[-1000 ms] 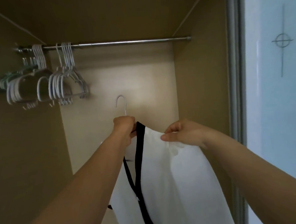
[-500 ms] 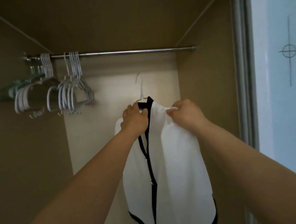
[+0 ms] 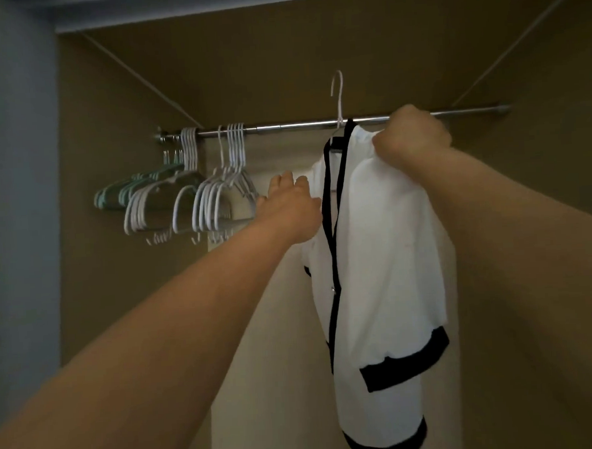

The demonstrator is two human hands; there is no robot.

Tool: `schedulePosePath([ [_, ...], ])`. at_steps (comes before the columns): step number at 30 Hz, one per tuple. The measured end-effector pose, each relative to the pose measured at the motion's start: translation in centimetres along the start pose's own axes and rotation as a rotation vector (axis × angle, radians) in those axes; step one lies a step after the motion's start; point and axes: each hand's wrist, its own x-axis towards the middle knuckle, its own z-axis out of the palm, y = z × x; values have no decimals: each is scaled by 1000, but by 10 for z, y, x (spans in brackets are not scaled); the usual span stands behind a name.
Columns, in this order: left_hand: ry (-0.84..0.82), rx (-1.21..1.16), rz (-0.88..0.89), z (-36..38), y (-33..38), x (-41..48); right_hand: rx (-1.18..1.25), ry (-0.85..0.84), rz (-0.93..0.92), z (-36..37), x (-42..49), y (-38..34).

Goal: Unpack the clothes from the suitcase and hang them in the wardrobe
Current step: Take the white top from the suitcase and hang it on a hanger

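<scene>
A white garment with black trim [image 3: 382, 254] hangs on a white hanger [image 3: 338, 95] whose hook stands above the metal wardrobe rail [image 3: 293, 125], not over it. My right hand [image 3: 412, 139] grips the garment's right shoulder, and probably the hanger under it, at rail height. My left hand [image 3: 288, 204] is lower, at the garment's left shoulder edge, fingers extended and touching the cloth. The suitcase is out of view.
Several empty white hangers [image 3: 217, 190] and a few green ones [image 3: 128, 192] crowd the rail's left end. The brown wardrobe side walls [image 3: 113, 165] close in left and right. The rail runs bare between the hangers and my right hand.
Both hands lifted the garment on its hanger from chest height up to the rail. My left hand left the collar and now sits lower at the left shoulder.
</scene>
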Motion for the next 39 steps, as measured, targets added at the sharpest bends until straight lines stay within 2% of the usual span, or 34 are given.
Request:
schedulePosePath([
  [13,39,191,-52,14,-35,14,72,-59,46,50,39,9],
  [23,55,217,-62,9,-54,3,-69,-112,55,63,18,19],
  [26,59,202,-41,4,-58,-6,-228,-108,-13,56,12,7],
  [29,68,180,-19,-2,-65,-17,-412,28,-208,55,3,-14],
  [31,76,168,-8,-6,-74,-28,-299,112,-354,59,-14,-36],
  [33,94,164,14,-8,-83,-41,3,95,-405,65,-39,-58],
  [36,118,184,41,-9,-103,-70,357,-66,-345,85,-88,-85],
  [39,157,199,19,-8,-130,-104,588,-167,-259,122,-135,-103],
])
